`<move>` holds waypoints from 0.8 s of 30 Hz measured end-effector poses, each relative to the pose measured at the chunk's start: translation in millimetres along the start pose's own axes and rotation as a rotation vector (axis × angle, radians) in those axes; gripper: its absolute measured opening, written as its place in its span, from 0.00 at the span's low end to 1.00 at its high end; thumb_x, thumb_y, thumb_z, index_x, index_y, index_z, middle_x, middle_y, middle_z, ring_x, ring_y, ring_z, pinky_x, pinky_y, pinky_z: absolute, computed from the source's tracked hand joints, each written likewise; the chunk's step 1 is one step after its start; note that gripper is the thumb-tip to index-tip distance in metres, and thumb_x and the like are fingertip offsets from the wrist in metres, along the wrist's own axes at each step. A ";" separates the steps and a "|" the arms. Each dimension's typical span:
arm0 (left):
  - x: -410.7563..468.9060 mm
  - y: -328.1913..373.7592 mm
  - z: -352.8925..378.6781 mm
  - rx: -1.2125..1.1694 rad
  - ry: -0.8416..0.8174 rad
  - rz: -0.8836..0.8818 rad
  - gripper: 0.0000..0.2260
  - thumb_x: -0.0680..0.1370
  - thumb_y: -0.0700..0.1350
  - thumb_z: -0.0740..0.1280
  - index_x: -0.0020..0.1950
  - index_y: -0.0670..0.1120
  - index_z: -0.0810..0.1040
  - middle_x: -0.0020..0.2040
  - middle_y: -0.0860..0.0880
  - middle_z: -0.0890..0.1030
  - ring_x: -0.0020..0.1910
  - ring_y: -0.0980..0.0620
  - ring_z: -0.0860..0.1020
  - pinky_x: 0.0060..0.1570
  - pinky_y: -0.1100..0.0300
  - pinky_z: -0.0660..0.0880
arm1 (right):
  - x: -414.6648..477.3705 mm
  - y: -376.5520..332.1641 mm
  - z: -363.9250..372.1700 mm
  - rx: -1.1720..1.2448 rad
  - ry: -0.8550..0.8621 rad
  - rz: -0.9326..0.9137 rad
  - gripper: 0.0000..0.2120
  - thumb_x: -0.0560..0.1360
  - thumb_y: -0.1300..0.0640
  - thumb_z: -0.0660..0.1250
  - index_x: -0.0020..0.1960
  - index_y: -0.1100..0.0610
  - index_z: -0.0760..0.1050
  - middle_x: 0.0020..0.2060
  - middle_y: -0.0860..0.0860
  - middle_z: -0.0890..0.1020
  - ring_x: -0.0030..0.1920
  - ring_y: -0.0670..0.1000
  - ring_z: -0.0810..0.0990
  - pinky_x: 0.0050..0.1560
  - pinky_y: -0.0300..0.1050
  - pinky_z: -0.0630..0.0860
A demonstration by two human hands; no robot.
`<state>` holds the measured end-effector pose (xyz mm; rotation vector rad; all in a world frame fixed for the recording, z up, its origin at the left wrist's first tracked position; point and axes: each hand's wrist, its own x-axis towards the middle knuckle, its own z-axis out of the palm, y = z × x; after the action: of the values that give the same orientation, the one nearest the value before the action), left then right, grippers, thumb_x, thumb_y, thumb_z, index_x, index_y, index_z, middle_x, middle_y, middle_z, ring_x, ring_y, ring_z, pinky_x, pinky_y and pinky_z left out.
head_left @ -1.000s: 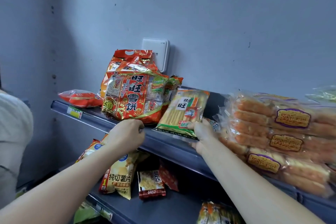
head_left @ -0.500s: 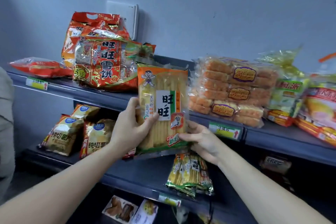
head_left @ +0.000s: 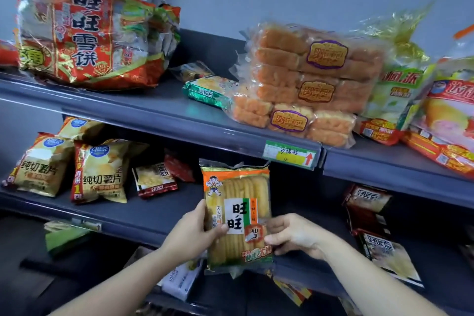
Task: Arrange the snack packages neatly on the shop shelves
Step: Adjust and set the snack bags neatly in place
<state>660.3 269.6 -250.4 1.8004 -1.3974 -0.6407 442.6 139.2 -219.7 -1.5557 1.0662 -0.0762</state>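
**Cracker pack comes down to the middle shelf**

Head view: Both hands hold one yellow and orange cracker pack (head_left: 237, 215). It stands upright in front of the middle shelf (head_left: 143, 215), just under the green and yellow price tag (head_left: 291, 155). Half a second ago it was higher, in front of the top shelf (head_left: 154, 108). A second ago it lay on that top shelf, next to the big red bag (head_left: 82, 33).

The left hand (head_left: 189, 236) grips the pack's left side, with the thumb on the front and the fingers curled behind. The right hand (head_left: 295, 235) pinches the lower right corner.

The bottom of the pack hangs over the shelf's front edge; I cannot tell if it touches the shelf.

The chip bags (head_left: 100, 169) stand to the left on the middle shelf. The bread stack (head_left: 307, 79) sits on the top shelf, above the pack.
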 end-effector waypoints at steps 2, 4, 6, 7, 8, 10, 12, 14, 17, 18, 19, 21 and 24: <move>15.4 -2.0 17.7 -0.038 -0.043 -0.076 0.16 0.76 0.56 0.68 0.59 0.54 0.68 0.48 0.60 0.80 0.45 0.61 0.79 0.47 0.60 0.77 | 12.5 15.0 -9.7 -0.011 0.006 0.027 0.13 0.74 0.65 0.70 0.57 0.58 0.80 0.51 0.54 0.85 0.51 0.52 0.82 0.40 0.42 0.78; 31.6 -4.3 35.5 -0.081 -0.072 -0.159 0.15 0.76 0.56 0.68 0.58 0.51 0.69 0.44 0.59 0.77 0.41 0.61 0.78 0.41 0.62 0.74 | 26.1 28.4 -18.2 -0.017 0.029 0.056 0.11 0.75 0.63 0.69 0.56 0.55 0.80 0.49 0.53 0.85 0.49 0.51 0.81 0.38 0.41 0.78; 49.3 -7.2 52.7 -0.139 -0.064 -0.254 0.18 0.76 0.56 0.68 0.59 0.49 0.67 0.41 0.56 0.75 0.38 0.58 0.75 0.36 0.61 0.71 | 43.4 40.4 -26.2 -0.008 0.063 0.085 0.10 0.76 0.63 0.68 0.56 0.55 0.80 0.47 0.53 0.85 0.45 0.50 0.81 0.36 0.40 0.77; 58.5 -9.2 59.7 -0.194 -0.041 -0.303 0.21 0.76 0.56 0.68 0.62 0.48 0.66 0.42 0.54 0.75 0.38 0.56 0.75 0.36 0.60 0.71 | 53.5 45.1 -30.1 0.015 0.093 0.098 0.11 0.76 0.62 0.67 0.58 0.55 0.79 0.48 0.53 0.84 0.44 0.49 0.80 0.35 0.40 0.77; 68.0 -10.4 65.9 -0.268 -0.013 -0.351 0.24 0.76 0.54 0.69 0.66 0.48 0.64 0.45 0.52 0.76 0.41 0.53 0.77 0.39 0.59 0.73 | 63.6 48.1 -33.5 0.051 0.120 0.102 0.12 0.76 0.62 0.68 0.59 0.56 0.78 0.49 0.54 0.84 0.44 0.49 0.80 0.34 0.40 0.76; 84.2 -13.4 75.8 -0.425 0.034 -0.414 0.29 0.76 0.49 0.71 0.73 0.49 0.61 0.57 0.47 0.77 0.51 0.48 0.79 0.48 0.56 0.75 | 85.3 51.6 -38.6 0.134 0.183 0.109 0.11 0.76 0.62 0.68 0.58 0.58 0.77 0.48 0.55 0.84 0.44 0.51 0.81 0.35 0.41 0.75; 94.5 -15.4 81.5 -0.501 0.036 -0.426 0.32 0.76 0.44 0.71 0.76 0.51 0.58 0.65 0.46 0.73 0.53 0.49 0.78 0.50 0.59 0.74 | 105.2 51.6 -40.9 0.206 0.270 0.112 0.07 0.76 0.62 0.68 0.54 0.56 0.77 0.48 0.55 0.84 0.47 0.53 0.81 0.42 0.46 0.77; 100.4 -17.8 84.7 -0.478 0.012 -0.427 0.31 0.77 0.41 0.69 0.76 0.53 0.60 0.67 0.48 0.70 0.48 0.52 0.79 0.43 0.61 0.75 | 124.5 49.8 -42.1 0.226 0.349 0.107 0.10 0.75 0.61 0.70 0.55 0.55 0.78 0.51 0.55 0.83 0.52 0.55 0.82 0.55 0.54 0.78; 103.1 -24.4 84.8 -0.330 -0.075 -0.426 0.24 0.77 0.39 0.68 0.70 0.56 0.70 0.68 0.45 0.72 0.45 0.52 0.79 0.39 0.62 0.74 | 143.6 46.8 -39.3 0.195 0.424 0.090 0.22 0.73 0.61 0.71 0.65 0.53 0.72 0.56 0.55 0.81 0.54 0.56 0.81 0.56 0.56 0.78; 103.3 -25.5 83.2 -0.277 -0.099 -0.422 0.22 0.77 0.39 0.68 0.68 0.56 0.72 0.66 0.44 0.74 0.42 0.53 0.79 0.37 0.64 0.73 | 145.1 45.0 -37.2 0.149 0.443 0.078 0.24 0.73 0.62 0.70 0.67 0.53 0.70 0.55 0.55 0.80 0.53 0.55 0.81 0.55 0.53 0.78; 103.5 -26.3 81.1 -0.227 -0.114 -0.412 0.21 0.77 0.40 0.68 0.67 0.56 0.73 0.64 0.44 0.75 0.39 0.54 0.78 0.37 0.65 0.73 | 144.7 42.5 -35.0 0.088 0.455 0.063 0.24 0.74 0.63 0.69 0.69 0.53 0.69 0.54 0.54 0.80 0.53 0.54 0.80 0.54 0.51 0.78; 105.5 -26.3 75.0 -0.111 -0.137 -0.389 0.21 0.76 0.43 0.69 0.68 0.55 0.73 0.63 0.46 0.77 0.46 0.53 0.80 0.44 0.64 0.73 | 142.9 38.4 -32.5 -0.078 0.485 0.025 0.23 0.75 0.60 0.68 0.69 0.53 0.69 0.56 0.53 0.80 0.54 0.53 0.80 0.55 0.49 0.77; 108.3 -22.6 58.8 0.138 -0.155 -0.346 0.20 0.76 0.49 0.69 0.67 0.52 0.74 0.65 0.50 0.77 0.59 0.51 0.77 0.54 0.63 0.72 | 136.8 25.5 -31.3 -0.416 0.557 -0.032 0.23 0.76 0.55 0.67 0.70 0.50 0.68 0.64 0.50 0.76 0.62 0.53 0.76 0.58 0.46 0.75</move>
<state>658.4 153.2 -296.8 2.1673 -1.2635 -0.8962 489.0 29.5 -298.2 -1.9882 1.5636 -0.3436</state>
